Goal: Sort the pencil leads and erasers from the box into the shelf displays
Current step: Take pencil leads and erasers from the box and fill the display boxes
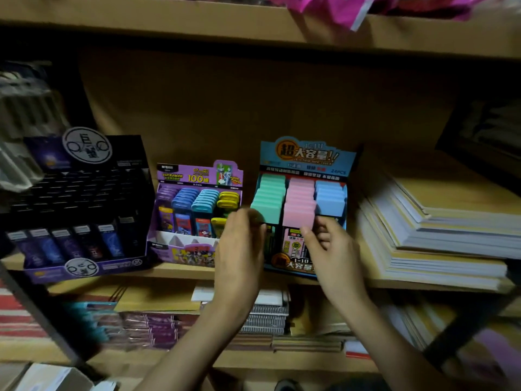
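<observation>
So, closest in: two bare forearms coming up from the bottom of the frame. The right hand (pixel 331 249) has its fingers curled up against the bottom edge of the front pink case (pixel 298 218), gripping it. The left hand (pixel 239 246) is curled at the front mint case (pixel 266 211), but it's smeared with blur, so I can't tell if it's actually holding it.

Both cases sit in the blue display box (pixel 307 153), printed cardboard, centre right on the wooden shelf board (pixel 180 273). It has three columns of flat, matte, rectangular cases: mint, pink and light blue.

Below that board there's a pile of spiral notebooks (pixel 267 320) with wire bindings.

To the left is a purple display box (pixel 197 176) with four columns of rounded, glossy cases: purple, blue, teal and yellow. Further left is one black display box (pixel 84 193) holding dark cases, too dim to count.

At the right edge are thick paper stacks (pixel 439 221). Top of the frame: a crinkly pink wrapper (pixel 338 7).
</observation>
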{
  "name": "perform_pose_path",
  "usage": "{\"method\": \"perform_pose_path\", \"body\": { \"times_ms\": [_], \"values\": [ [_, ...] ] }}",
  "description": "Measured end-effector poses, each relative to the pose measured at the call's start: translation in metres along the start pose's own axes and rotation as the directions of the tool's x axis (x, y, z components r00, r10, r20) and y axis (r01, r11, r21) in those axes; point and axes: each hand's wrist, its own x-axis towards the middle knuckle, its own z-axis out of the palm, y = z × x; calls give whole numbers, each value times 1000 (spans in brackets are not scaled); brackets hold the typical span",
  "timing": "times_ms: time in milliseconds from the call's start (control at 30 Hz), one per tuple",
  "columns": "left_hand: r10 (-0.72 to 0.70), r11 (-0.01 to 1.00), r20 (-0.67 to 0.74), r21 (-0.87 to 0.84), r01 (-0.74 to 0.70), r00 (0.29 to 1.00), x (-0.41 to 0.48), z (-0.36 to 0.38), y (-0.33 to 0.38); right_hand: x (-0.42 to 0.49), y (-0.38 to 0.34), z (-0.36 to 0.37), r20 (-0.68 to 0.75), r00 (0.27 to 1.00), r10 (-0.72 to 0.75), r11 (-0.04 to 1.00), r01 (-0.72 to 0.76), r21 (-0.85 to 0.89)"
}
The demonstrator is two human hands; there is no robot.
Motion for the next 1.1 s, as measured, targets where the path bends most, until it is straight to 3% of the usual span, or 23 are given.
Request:
{"method": "perform_pose_path", "body": {
  "times_ms": [133, 267, 433, 533, 700, 800, 867, 900, 1000, 1100],
  "values": [
    [-8, 1000, -57, 9, 9, 998, 1, 4, -1, 1, -2, 1, -57, 995, -78, 993, 73, -90],
    [17, 999, -65, 44, -14, 998, -1, 7, -2, -6, -6, 6, -75, 994, -83, 997, 83, -8],
    [-51, 992, -1, -113, 51, 999, 2, 12, -6, -10, -9, 13, -72, 996, -44, 993, 51, 106],
    [-42, 989, 42, -141, 47, 998, 5, 14, -12, -10, -9, 16, -110, 993, -47, 992, 59, 108],
    [-74, 971, 107, -217, 96, 992, 10, 14, -22, -10, -10, 18, -37, 996, -83, 993, 86, 82],
    [-108, 956, 131, -257, 139, 985, 12, 12, -21, -2, -8, 7, -177, 980, -94, 994, 101, 30],
    [-129, 945, 128, -286, 161, 983, 16, 13, -15, 15, -2, -7, -288, 957, -27, 997, 45, 57],
    [-138, 938, 137, -299, 174, 981, 20, 13, -12, 24, 1, -13, -278, 959, 58, 992, -25, 123],
    [-191, 894, 208, -367, 258, 959, 39, 19, -6, 44, 11, -19, -107, 959, 262, 925, -218, 312],
    [-245, 835, 252, -436, 336, 936, 55, 23, -5, 49, 14, -12, -47, 966, 255, 905, -221, 362]
  ]
}}
